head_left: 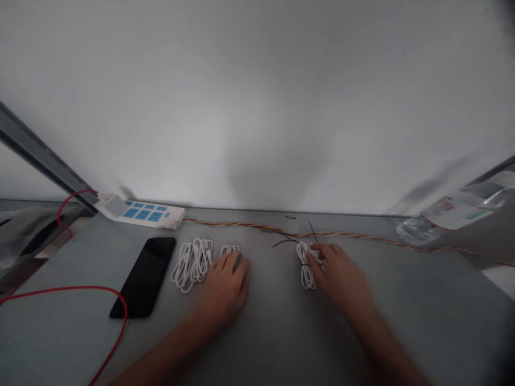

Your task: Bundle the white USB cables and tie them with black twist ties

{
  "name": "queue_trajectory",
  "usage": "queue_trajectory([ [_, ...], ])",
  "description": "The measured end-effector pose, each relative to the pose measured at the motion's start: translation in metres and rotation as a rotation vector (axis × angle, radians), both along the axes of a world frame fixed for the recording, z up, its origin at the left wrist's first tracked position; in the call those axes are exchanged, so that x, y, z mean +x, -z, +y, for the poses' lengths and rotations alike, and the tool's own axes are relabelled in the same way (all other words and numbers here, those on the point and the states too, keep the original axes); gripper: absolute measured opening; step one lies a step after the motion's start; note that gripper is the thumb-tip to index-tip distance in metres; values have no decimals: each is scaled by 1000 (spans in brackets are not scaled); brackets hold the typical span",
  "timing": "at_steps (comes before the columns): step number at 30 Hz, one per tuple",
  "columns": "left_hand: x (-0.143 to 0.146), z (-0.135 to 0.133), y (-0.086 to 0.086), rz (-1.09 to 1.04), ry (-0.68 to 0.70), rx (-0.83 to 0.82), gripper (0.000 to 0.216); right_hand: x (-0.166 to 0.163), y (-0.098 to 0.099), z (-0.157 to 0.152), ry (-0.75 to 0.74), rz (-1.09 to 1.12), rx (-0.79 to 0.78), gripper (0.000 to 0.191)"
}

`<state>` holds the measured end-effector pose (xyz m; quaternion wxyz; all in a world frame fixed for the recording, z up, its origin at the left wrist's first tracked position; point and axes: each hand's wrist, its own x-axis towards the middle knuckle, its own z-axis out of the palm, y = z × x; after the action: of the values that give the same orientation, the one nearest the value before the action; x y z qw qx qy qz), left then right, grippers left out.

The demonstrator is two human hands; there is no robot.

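Under the curled fingers of my left hand [225, 281] is a coiled white cable [229, 249]; only its far loops show, the rest is hidden by the hand. My right hand [340, 276] pinches a second bundled white cable [307, 273] between thumb and fingers on the desk. A dark tie goes around the middle of that bundle, and a thin black wire end [313, 231] sticks up beside the fingertips. Left of my left hand lie more looped white cables [193, 262], with nothing touching them.
A black phone [145, 279] lies at left, a red cable [120, 308] crossing its lower end. Behind it sits a power strip [173, 217] with a twisted red-yellow cord [241, 224] along the wall. Short black ties [281, 234] lie mid-desk. A plastic bottle [458, 212] rests at right.
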<state>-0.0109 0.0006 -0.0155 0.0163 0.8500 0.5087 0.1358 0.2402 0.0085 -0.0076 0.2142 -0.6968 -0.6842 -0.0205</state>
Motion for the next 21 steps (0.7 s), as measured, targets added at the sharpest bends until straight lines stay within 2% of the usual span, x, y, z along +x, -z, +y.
queue_trajectory([
  [1,1,-2,3,-70,92,-2,32,-5,0,-2,-30,22,58,29],
  [3,3,-6,7,-206,185,25,36,-20,3,-6,-154,104,123,27],
  [5,3,-7,8,-272,163,75,37,-36,9,-11,-305,147,99,25],
  [7,2,-5,6,-254,67,99,34,-50,16,-15,-442,148,-14,24],
  [10,-2,2,1,-158,-75,20,32,-62,25,-18,-480,153,-67,34],
  [12,-3,5,-1,-104,-104,-72,34,-64,26,-17,-479,176,-89,35],
  [15,-2,7,0,-65,-74,-143,32,-64,23,-13,-470,249,-113,30],
  [21,-1,6,5,-65,-7,-132,28,-60,24,-4,-489,414,-160,20],
])
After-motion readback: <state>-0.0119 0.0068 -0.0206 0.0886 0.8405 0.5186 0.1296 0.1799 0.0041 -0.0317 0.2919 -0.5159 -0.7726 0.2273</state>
